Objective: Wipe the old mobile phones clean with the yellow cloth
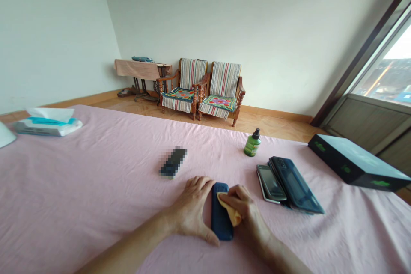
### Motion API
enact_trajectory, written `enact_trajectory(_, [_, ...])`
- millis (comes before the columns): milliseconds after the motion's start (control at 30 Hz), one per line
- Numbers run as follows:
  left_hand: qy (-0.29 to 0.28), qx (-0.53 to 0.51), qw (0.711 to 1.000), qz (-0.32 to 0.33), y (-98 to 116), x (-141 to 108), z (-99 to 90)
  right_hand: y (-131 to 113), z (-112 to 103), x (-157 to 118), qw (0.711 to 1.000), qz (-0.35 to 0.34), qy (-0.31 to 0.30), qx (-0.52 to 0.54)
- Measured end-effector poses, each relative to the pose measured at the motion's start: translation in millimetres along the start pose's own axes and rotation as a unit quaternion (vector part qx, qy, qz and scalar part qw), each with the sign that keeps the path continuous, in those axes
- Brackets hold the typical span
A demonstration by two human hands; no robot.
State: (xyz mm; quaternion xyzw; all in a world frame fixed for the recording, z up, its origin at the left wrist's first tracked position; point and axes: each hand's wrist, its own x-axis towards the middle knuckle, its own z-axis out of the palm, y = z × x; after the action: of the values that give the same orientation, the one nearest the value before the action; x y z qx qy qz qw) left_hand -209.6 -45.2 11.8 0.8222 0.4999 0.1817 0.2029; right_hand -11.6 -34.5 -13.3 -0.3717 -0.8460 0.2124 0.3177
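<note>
A dark blue mobile phone [220,222] lies on the pink sheet right in front of me. My left hand [191,207] braces it from the left, with the fingertips at its upper corner and the thumb at its lower edge. Folded in the closed fingers of my right hand [245,209] is a small yellow cloth [233,214], pressed onto the phone's surface. Beyond my left hand lies a small dark object [173,162], pixelated so that its detail is hidden. To the right, an older small phone [272,182] rests beside a stack of larger dark phones [297,186].
A green spray bottle [252,143] stands upright behind the phones. At the far right sits a black box [356,162] with green lettering. A pack of tissues [48,124] lies at the left. Past the sheet's far edge are two wooden armchairs [220,79] and a cloth-covered table [138,68].
</note>
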Motion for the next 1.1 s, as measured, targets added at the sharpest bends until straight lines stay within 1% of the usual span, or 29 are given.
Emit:
enact_trajectory(133, [0.001,0.005,1.000,0.005,-0.2,0.3,0.4,10.3,1.1,28.7,0.999,0.002,0.031,-0.006])
enact_trajectory(267, [-0.006,0.012,1.000,0.002,0.9,0.2,-0.4,14.2,4.2,37.5,0.999,0.000,0.040,-0.013])
enact_trajectory(367, [-0.010,0.016,1.000,-0.004,1.8,-0.4,-0.5,12.6,5.1,30.2,0.999,-0.012,0.041,-0.016])
enact_trajectory(467, [-0.009,0.010,1.000,-0.003,0.9,-1.0,0.4,7.4,4.5,12.9,0.999,-0.030,0.038,-0.016])
enact_trajectory(600, [-0.007,-0.001,1.000,-0.003,-1.9,-1.6,1.9,-2.8,3.1,-14.8,1.000,-0.029,0.006,-0.004])
enact_trajectory(700, [-0.001,-0.004,1.000,0.000,-3.0,-1.5,2.4,-7.3,1.9,-23.2,1.000,-0.030,0.001,-0.002])
enact_trajectory(800, [0.000,-0.002,1.000,0.002,-1.9,-1.1,1.6,-7.1,1.2,-12.7,0.999,-0.021,0.002,-0.028])
enact_trajectory(1000, [0.001,-0.007,1.000,0.003,1.1,-1.1,-0.8,-5.4,3.8,28.2,0.996,0.023,0.005,-0.082])
enact_trajectory(1100, [0.001,-0.010,1.000,-0.004,-1.4,-1.8,2.6,-6.2,6.6,38.4,0.994,0.024,0.005,-0.107])
